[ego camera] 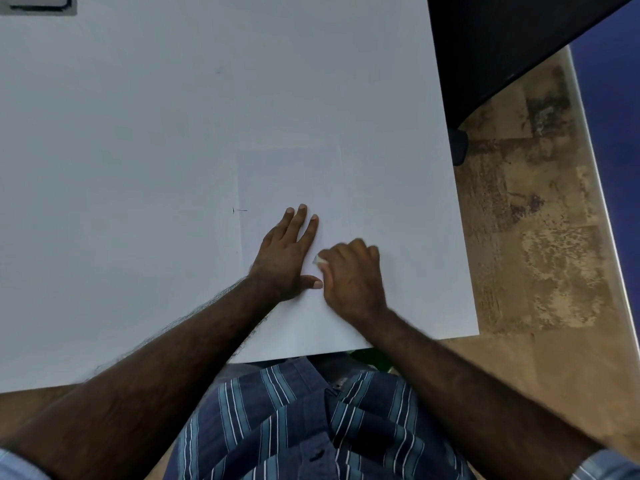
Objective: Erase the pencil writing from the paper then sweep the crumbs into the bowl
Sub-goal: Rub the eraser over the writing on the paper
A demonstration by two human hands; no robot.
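A white sheet of paper [291,181] lies on the white table [138,150], near its front right corner. My left hand [287,251] presses flat on the paper with straight, spread fingers. Just to its right, my right hand [353,275] has curled fingers pinching a small white eraser [318,260], whose tip shows at the knuckles and touches the paper. No pencil writing can be made out on the sheet, and no bowl is in view. A short dark mark [240,210] sits at the paper's left edge.
The table's right edge runs close to my right hand, with brown patterned floor [526,209] beyond it. A black object [502,46] stands at the back right. A grey item [38,3] shows at the far left corner.
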